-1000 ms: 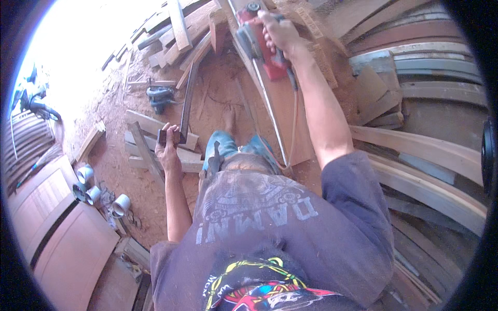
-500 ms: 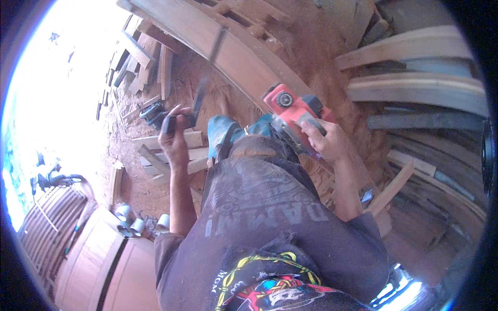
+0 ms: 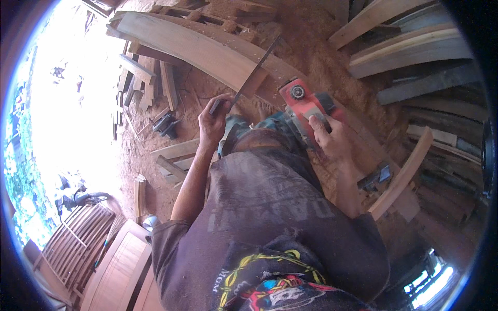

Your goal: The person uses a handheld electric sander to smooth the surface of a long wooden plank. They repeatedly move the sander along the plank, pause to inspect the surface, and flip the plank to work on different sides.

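The person's right hand (image 3: pixel 329 137) gripped a red power planer (image 3: pixel 306 106), fingers closed over its top, held just above the lap beside a long curved plank (image 3: pixel 207 52). The left hand (image 3: pixel 212 122) was closed around a try square (image 3: pixel 249 80), its blade angled up across that plank.

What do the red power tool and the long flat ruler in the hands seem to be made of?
Red power tool: the housing looks like moulded plastic, matte and dusty, with dark parts, held by the right hand.
Long flat ruler: probably metal, since it is thin, straight and dull grey; the left hand grips its end.
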Action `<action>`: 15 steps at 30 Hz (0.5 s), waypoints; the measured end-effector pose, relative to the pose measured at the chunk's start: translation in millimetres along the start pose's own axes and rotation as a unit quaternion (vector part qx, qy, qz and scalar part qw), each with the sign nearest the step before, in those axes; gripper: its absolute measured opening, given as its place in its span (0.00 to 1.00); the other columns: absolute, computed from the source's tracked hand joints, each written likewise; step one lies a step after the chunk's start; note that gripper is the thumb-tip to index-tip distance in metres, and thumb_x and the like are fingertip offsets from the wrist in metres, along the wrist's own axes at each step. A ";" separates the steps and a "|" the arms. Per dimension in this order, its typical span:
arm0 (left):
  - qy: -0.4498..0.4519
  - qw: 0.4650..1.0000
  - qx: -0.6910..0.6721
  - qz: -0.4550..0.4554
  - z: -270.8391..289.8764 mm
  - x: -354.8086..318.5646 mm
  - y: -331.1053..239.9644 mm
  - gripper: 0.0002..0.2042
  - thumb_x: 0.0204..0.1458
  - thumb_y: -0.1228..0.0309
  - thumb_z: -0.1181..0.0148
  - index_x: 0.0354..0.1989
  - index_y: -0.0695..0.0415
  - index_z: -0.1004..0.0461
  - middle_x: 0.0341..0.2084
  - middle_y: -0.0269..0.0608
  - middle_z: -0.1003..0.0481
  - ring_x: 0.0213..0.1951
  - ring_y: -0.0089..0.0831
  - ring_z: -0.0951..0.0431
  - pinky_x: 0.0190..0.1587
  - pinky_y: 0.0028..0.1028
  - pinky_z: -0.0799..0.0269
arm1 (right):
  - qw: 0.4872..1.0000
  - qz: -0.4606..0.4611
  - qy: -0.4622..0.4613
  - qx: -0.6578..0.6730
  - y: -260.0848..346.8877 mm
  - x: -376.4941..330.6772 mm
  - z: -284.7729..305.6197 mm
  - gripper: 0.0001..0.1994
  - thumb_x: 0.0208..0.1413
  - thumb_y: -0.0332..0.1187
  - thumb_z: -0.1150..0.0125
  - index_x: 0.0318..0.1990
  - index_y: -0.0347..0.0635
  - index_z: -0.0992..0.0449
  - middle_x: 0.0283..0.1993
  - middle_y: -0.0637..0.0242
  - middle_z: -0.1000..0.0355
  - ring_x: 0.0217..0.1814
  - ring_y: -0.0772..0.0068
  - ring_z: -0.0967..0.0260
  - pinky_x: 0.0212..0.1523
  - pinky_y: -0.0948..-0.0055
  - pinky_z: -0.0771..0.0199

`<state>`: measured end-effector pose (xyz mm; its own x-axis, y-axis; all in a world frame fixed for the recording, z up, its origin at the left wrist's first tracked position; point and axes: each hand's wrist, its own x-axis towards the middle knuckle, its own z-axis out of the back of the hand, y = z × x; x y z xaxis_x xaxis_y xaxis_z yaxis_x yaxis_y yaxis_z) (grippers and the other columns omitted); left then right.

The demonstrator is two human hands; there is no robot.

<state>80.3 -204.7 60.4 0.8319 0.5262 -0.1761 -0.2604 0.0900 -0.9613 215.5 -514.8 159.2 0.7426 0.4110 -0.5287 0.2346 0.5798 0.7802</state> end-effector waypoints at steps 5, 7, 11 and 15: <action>-0.001 1.000 -0.016 -0.020 -4.6 -2.9 1.0 0.11 0.69 0.72 0.39 0.55 0.62 0.19 0.46 0.37 0.15 0.46 0.24 0.18 0.52 0.27 0.22 | 1.000 0.005 0.019 0.004 7.8 2.9 0.6 0.30 0.67 0.59 0.39 0.47 0.32 0.17 0.35 0.59 0.19 0.39 0.67 0.22 0.44 0.65 0.23; 0.001 1.000 -0.019 -0.018 -5.5 -5.9 0.2 0.11 0.69 0.72 0.39 0.55 0.62 0.20 0.46 0.37 0.15 0.47 0.24 0.18 0.52 0.27 0.22 | 0.999 0.007 0.032 -0.013 11.4 9.2 1.8 0.30 0.67 0.59 0.39 0.45 0.32 0.17 0.34 0.58 0.19 0.37 0.66 0.22 0.43 0.63 0.23; -0.023 0.997 -0.072 -0.012 -2.1 -7.1 -2.3 0.11 0.68 0.72 0.37 0.55 0.61 0.19 0.44 0.35 0.16 0.46 0.23 0.19 0.51 0.26 0.23 | 0.997 0.053 0.043 -0.040 10.7 23.0 -1.4 0.30 0.67 0.59 0.40 0.45 0.33 0.16 0.36 0.54 0.17 0.39 0.60 0.18 0.43 0.61 0.22; -0.062 0.992 -0.027 -0.105 52.7 34.8 -6.3 0.11 0.67 0.71 0.35 0.54 0.61 0.18 0.45 0.36 0.16 0.47 0.23 0.19 0.51 0.26 0.23 | 0.996 0.067 0.047 -0.044 31.4 23.4 -5.6 0.25 0.67 0.54 0.38 0.35 0.36 0.19 0.25 0.70 0.29 0.28 0.77 0.31 0.31 0.72 0.33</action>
<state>85.1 -142.4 71.4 0.7979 0.6005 0.0527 -0.0587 0.1643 -0.9847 236.7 -483.0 169.5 0.7011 0.5498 -0.4540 0.0780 0.5737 0.8153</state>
